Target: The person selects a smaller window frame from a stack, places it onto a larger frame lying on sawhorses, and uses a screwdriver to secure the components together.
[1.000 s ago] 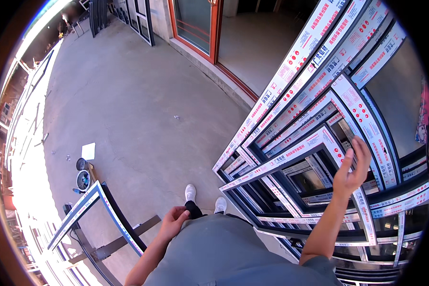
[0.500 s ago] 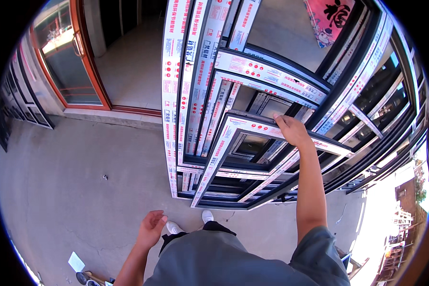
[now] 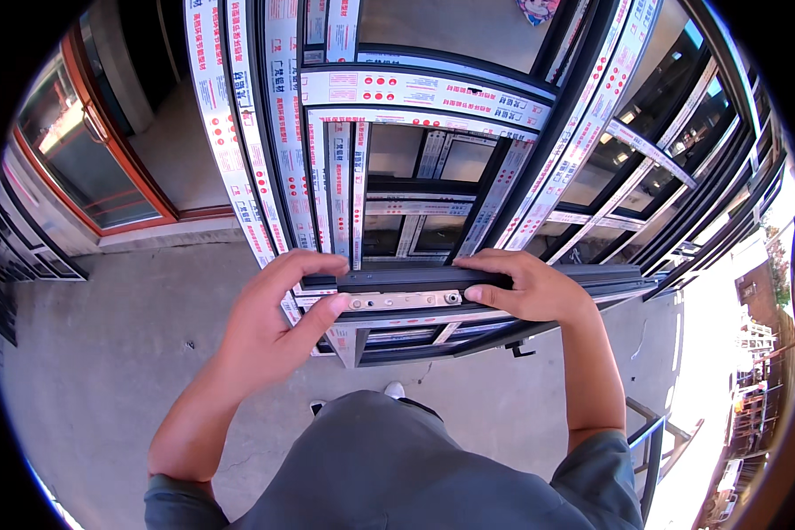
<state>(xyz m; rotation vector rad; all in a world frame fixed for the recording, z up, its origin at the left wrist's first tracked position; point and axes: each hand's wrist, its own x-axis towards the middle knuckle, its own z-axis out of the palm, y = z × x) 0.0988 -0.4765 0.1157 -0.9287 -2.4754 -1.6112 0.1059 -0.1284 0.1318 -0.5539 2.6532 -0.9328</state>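
A small window sash [image 3: 389, 281], dark along its top edge and covered in white printed film on its face, stands upright in front of me. On its top edge lies a silvery metal hinge strip [image 3: 405, 301] with several holes and screw heads. My left hand [image 3: 261, 331] is closed around the left end of that edge, thumb beside the strip's end. Farther right, my right hand [image 3: 534, 287] grips the same edge, fingers over the far side and thumb by the strip's right end. Larger film-covered window frames [image 3: 428, 88] stand right behind the sash.
More frames [image 3: 654, 155] are stacked to the right. An orange-brown framed door [image 3: 93, 132] stands at the far left, above a low step. Grey concrete floor [image 3: 141, 353] surrounds my feet. A dark metal stand [image 3: 652, 450] is at the lower right.
My left hand has risen from beside my body onto the sash's top edge. The sash's top now tips closer to me, showing the hinge strip. My right hand still holds that edge.
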